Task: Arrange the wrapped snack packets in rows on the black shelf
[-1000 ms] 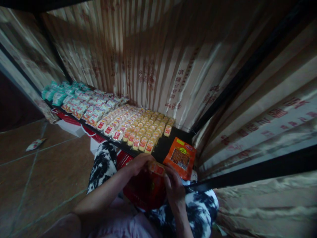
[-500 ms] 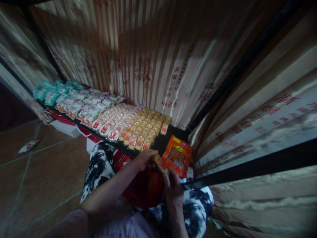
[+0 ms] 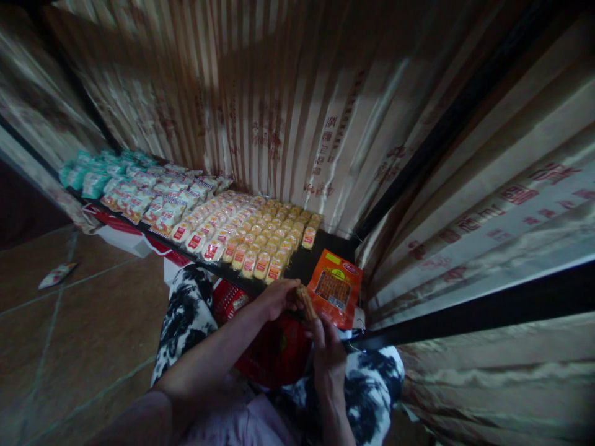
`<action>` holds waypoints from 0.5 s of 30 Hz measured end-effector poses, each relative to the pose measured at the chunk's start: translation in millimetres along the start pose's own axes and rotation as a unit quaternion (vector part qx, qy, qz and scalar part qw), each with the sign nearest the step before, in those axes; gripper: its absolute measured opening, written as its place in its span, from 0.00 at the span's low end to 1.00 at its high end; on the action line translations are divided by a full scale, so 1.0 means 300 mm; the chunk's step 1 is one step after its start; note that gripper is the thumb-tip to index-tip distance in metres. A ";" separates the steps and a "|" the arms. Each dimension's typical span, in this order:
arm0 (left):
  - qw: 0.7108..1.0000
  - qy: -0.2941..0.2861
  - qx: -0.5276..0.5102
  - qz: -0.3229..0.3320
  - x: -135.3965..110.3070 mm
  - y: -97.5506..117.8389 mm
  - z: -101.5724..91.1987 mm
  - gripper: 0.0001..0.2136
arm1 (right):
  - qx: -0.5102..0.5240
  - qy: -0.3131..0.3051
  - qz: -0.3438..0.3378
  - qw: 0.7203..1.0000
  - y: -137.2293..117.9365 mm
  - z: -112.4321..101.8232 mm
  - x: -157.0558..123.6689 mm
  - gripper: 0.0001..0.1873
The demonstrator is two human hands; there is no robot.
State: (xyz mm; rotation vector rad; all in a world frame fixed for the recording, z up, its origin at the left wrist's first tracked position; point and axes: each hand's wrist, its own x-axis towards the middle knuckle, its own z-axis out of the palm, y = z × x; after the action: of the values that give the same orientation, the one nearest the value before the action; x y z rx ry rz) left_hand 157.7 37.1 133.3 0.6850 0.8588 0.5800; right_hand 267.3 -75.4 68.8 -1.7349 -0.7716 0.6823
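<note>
one small snack (image 3: 305, 303) lies between left grip (image 3: 279, 299) and right grip (image 3: 328, 347), pinched at both ends.

L hand (image 3: 276, 299) & R hand (image 3: 329, 356) were in tight, pinching away out front!
L hand sat a bit fwd of R, the two near but apart; L fingers were curled in, thumb side up. L forearm (image 3: 220, 353) cut a long diag. in from lower L, elbow bent. R forearm (image 3: 338, 412) ran steeper, almost straight up the view, R wrist (image 3: 332, 390) roughly in line, R fingers (image 3: 320, 333) bent & pointing fwd.
</note>
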 end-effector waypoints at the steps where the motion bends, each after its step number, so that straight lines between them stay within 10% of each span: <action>1: 1.000 -0.005 -0.011 0.004 0.003 -0.001 0.001 0.09 | -0.002 0.001 0.005 1.000 -0.002 -0.002 0.001 0.31; 15: 0.999 -0.034 0.001 0.034 0.017 -0.013 0.006 0.15 | 0.086 -0.018 0.080 0.993 -0.077 -0.001 0.013 0.34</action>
State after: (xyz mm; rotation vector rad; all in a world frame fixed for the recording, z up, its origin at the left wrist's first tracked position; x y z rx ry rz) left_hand 162.7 37.6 128.8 0.7341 0.7758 0.6129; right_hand 266.0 -67.5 90.7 -1.6430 -0.5838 0.8647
